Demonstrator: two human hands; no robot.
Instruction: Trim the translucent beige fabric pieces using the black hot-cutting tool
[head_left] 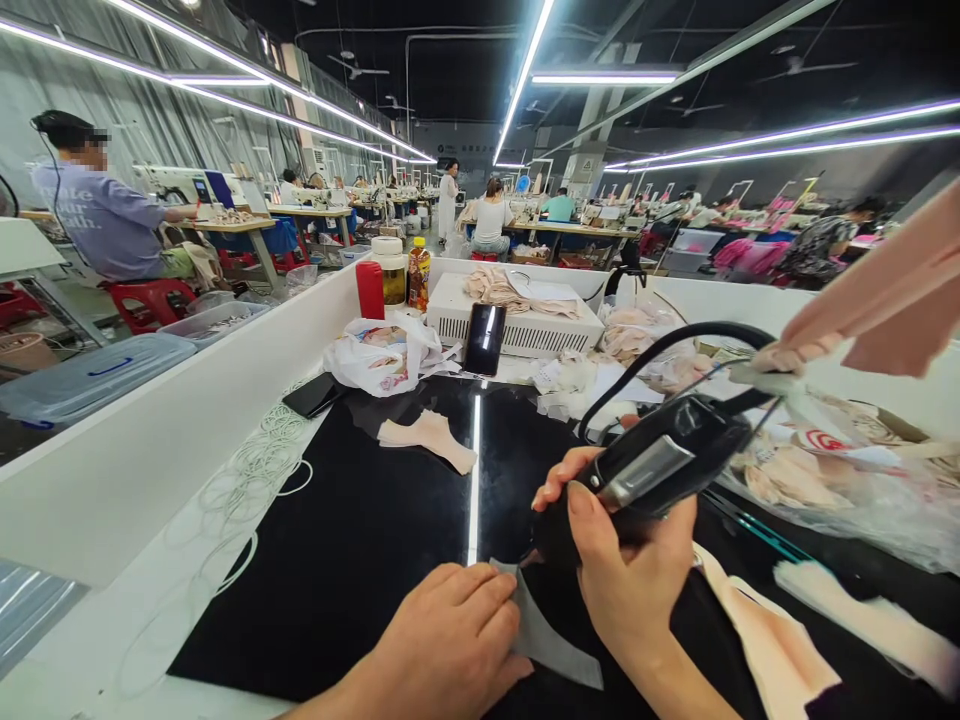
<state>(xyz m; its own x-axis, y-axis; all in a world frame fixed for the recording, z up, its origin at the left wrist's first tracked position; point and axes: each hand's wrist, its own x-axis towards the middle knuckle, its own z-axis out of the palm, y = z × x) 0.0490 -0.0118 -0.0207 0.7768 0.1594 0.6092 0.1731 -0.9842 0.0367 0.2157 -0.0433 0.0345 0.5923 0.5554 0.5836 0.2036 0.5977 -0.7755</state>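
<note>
My right hand (637, 560) is wrapped around a black corded handheld power tool (660, 460) with a silver plate on its side. The tool's working end is hidden behind my fingers, low over the black work surface. Beside it, my left hand (457, 640) presses its fingertips onto a curved piece of grey fabric (551, 640), its fingers close together. The strip's far end touches the space near the tool. Farther forward lies a beige fabric piece (431, 438) on the black mat (360, 540). Another beige piece (772, 640) rests right of my right forearm.
A phone (484, 338) leans against a white vented box (450, 310). Near it are a plastic bag (382, 355), a jar (391, 275) and a bottle (418, 275). Tangled cord (255, 460) lies left; bagged fabric (817, 470) is piled right. People sit at sewing machines beyond.
</note>
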